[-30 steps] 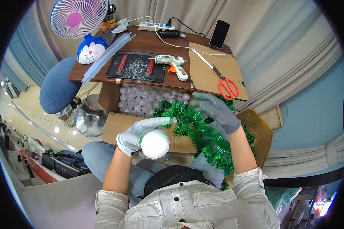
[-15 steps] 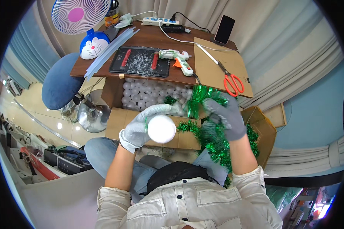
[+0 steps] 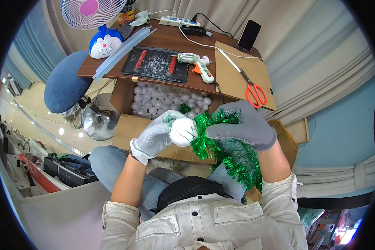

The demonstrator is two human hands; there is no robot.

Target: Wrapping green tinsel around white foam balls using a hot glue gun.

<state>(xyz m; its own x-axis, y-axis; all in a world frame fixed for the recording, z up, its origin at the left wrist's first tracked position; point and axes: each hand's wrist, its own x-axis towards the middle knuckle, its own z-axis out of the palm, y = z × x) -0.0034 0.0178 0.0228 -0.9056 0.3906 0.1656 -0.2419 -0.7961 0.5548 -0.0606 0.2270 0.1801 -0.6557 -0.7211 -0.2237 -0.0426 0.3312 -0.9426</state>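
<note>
My left hand [image 3: 154, 134], in a pale grey work glove, grips a white foam ball [image 3: 183, 132] from its left side. In a darker grey glove, my right hand [image 3: 246, 127] pinches a strand of shiny green tinsel garland [image 3: 205, 139]. That strand meets the right side of the ball and hides part of it. More of the garland hangs below my right hand toward my lap. Beyond my hands, an open cardboard box [image 3: 125, 135] under the tabletop holds many white balls [image 3: 156, 102], with a small green tinsel piece [image 3: 184, 108] lying on them.
On the brown desk [image 3: 154, 41] are a black tray [image 3: 131, 74] with glue strings, a glue gun [image 3: 201, 66], clear glue sticks [image 3: 121, 56], orange-handled scissors [image 3: 256, 95] on cardboard, a power strip [image 3: 177, 21], a phone [image 3: 249, 35] and a fan [image 3: 105, 43]. A blue stool [image 3: 66, 85] stands at left.
My right hand has come left and nearer, bringing the tinsel strand against the ball. My left hand still holds the ball, raised slightly and shifted a little right.
</note>
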